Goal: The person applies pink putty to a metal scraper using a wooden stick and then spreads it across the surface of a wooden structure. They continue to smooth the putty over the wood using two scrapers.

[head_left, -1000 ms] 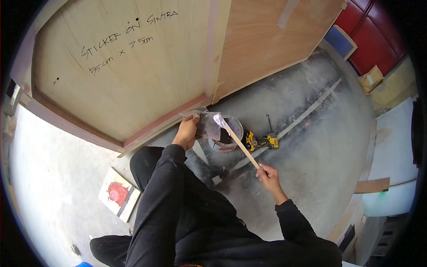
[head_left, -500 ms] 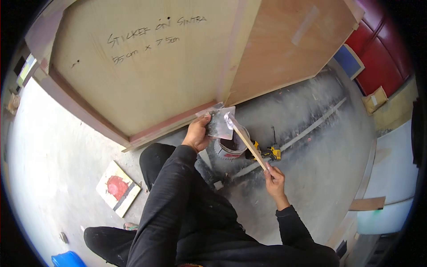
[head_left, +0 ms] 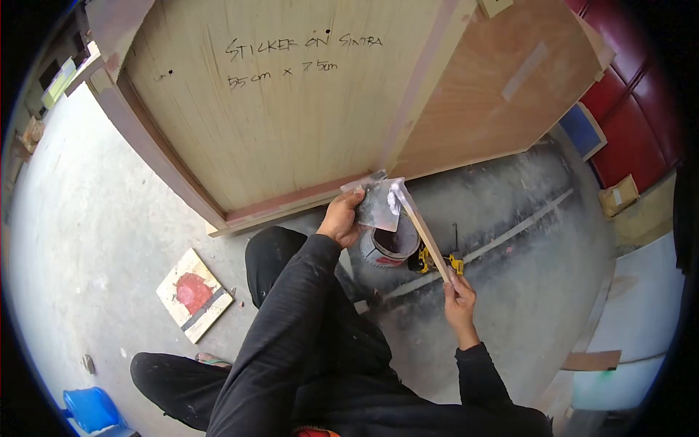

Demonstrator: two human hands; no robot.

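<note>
My left hand (head_left: 341, 222) is closed on a thin, see-through plastic sheet (head_left: 376, 209), smeared with grey, in front of the wooden panel. Between the fingers of my right hand (head_left: 460, 298) is the lower end of a flat wooden stick (head_left: 431, 244). Pale lilac paste (head_left: 394, 198) coats the stick's far end, which touches the right edge of the sheet. Just below the sheet stands an open bucket (head_left: 380, 256) with greyish paste inside; the sheet and stick hide part of its rim.
A large plywood structure (head_left: 291, 138) with handwriting stands ahead. Yellow-black power tools (head_left: 453, 264) lie beside the bucket. On the floor to the left is a board with a red patch (head_left: 194, 293); a blue plastic object (head_left: 91, 409) sits lower left. Red upholstery (head_left: 644, 116) is at far right.
The view has shifted, so the scene sits farther right. Paste now lies against the sheet's right edge as the stick's end has moved slightly along it. Both hands keep their holds.
</note>
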